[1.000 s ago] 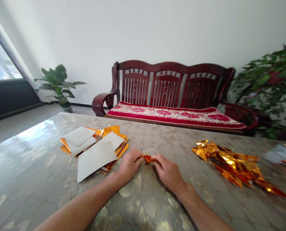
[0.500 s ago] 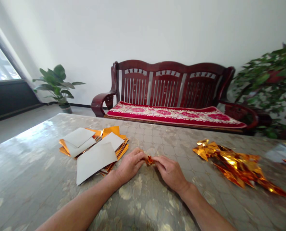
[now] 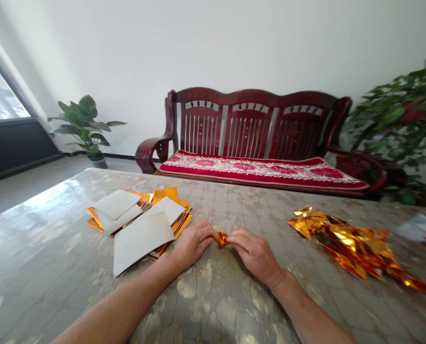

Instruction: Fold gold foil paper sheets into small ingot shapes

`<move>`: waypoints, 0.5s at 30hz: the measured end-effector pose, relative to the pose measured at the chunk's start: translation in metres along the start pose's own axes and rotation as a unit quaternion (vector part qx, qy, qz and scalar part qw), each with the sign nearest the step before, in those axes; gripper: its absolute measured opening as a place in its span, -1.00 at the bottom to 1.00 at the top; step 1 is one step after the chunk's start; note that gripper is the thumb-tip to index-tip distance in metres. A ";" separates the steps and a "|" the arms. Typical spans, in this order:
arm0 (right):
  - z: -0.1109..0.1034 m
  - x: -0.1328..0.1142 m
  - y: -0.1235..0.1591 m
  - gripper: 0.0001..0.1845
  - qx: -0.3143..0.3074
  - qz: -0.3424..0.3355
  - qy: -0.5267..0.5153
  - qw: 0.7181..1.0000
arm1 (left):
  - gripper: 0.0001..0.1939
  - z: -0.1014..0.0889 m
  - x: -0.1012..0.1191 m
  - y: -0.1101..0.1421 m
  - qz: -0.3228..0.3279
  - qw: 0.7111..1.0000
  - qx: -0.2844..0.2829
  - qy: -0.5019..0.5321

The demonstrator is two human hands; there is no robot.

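A small folded piece of shiny gold foil paper (image 3: 222, 238) is held between my two hands, just over the table. My left hand (image 3: 194, 243) pinches its left end with the fingertips, and my right hand (image 3: 254, 253) pinches the right end. Only the middle of the foil shows; both ends are covered by my fingers. Left of my left hand lies a loose stack of foil paper sheets (image 3: 144, 239), several with their pale backs up and orange-gold edges showing. To the right of my right hand is a heap of folded gold foil pieces (image 3: 349, 239).
The patterned, glossy table (image 3: 213, 315) spans the foreground. At its right edge lies a clear plastic bag (image 3: 419, 225). Beyond the table stands a dark red wooden bench (image 3: 248, 124) with a red floral cushion (image 3: 263, 168). Potted plants (image 3: 87, 124) flank it.
Both hands keep their pinch on the foil piece and have shifted only slightly. The foil's visible middle has changed shape a little between my fingers. The stack and heap stay put.
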State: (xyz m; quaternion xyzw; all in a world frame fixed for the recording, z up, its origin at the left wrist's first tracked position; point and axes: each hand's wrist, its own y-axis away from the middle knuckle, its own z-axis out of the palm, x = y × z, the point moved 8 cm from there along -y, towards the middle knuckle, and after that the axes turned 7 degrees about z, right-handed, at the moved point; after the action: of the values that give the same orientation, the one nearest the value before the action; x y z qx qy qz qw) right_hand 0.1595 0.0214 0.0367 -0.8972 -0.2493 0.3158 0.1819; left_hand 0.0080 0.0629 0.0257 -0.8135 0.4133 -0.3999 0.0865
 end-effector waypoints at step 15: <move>-0.002 0.008 -0.003 -0.84 0.026 0.071 -0.033 0.997 | -0.87 0.001 -0.001 -0.002 -0.015 0.999 0.029 0.009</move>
State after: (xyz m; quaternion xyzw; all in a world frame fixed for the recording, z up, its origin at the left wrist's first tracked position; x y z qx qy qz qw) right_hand 0.1652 0.0278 0.0365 -0.8966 -0.1827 0.3639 0.1743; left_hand 0.0097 0.0645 0.0251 -0.8129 0.3903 -0.4206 0.1002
